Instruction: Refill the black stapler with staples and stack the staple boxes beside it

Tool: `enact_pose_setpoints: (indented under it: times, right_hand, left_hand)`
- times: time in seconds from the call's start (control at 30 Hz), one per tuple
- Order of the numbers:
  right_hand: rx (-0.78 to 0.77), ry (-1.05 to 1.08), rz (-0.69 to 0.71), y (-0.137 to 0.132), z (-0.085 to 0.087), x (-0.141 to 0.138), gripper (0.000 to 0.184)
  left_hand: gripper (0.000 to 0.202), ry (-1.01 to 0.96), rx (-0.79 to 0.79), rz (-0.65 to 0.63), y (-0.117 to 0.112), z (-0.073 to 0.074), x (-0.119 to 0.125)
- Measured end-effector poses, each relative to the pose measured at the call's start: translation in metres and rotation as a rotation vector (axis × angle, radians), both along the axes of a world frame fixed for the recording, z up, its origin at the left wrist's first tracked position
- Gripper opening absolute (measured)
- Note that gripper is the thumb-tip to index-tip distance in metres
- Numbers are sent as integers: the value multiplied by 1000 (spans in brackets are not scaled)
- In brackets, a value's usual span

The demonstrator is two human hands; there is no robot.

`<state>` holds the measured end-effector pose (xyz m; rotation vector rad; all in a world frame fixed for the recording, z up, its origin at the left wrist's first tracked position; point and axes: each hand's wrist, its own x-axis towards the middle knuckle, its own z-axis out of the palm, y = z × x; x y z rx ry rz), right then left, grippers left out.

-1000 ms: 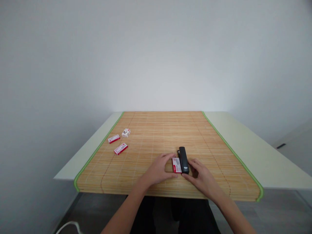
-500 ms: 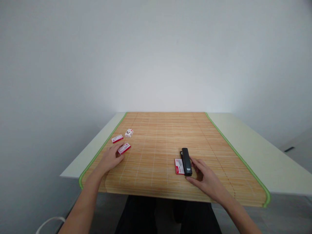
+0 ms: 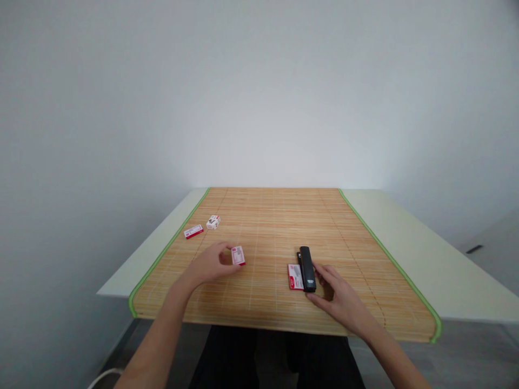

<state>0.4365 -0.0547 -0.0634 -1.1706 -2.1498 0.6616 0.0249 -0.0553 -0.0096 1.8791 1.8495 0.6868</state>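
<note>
1. The left hand (image 3: 210, 265) held a small red-and-white rectangular box (image 3: 238, 255) between thumb and fingers; the box sat at the fingertips, on the hand's right, its printed face showing. Whether it touched the woven tan bamboo mat with green edging (image 3: 275, 227) could not be told.
2. The right hand (image 3: 343, 297) was curved, thumb and fingers apart, at the right side and near end of a long black stapler (image 3: 307, 269). Whether it gripped the stapler could not be told.
3. A flat red-and-white printed box (image 3: 295, 276) lay against the stapler's left side, between the two hands.
4. Beyond the left hand, near the mat's left edge, lay a slim white box with a red side (image 3: 193, 231), and just beside it a white box with dark print (image 3: 213, 221).
5. The mat covered the middle of a white bench (image 3: 405, 232).
</note>
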Motion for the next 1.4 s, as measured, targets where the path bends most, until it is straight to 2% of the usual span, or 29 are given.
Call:
enact_pose_setpoints:
  times: [0.1,0.23,0.37,0.53,0.8,1.07,1.23,1.3,1.4]
  right_hand:
    - [-3,14,1,1,0,0,65]
    - [-22,50,8,2,-2,0,48]
    - [-17,51,1,2,-2,1,44]
    - [-3,48,1,2,1,0,44]
    - [12,48,-7,0,5,-2,41]
    - [16,73,-20,0,0,-6,37]
    - [9,76,-10,0,-1,-5,37]
    - [7,77,-13,1,-3,-4,38]
    - [11,73,-26,2,-5,-3,40]
  left_hand:
    - [56,-53,47,-159,-6,-3,52]
    - [60,-132,147,-306,-14,-10,116]
    - [61,-131,216,-362,-11,-18,146]
    - [55,-74,217,-372,-2,-25,151]
    - [60,-84,239,-358,1,-39,153]
    - [62,-84,272,-362,0,-42,150]
    - [76,-120,255,-378,-1,-48,152]
    - [89,-132,246,-382,-4,-51,154]
    - [112,-120,257,-337,-2,-51,134]
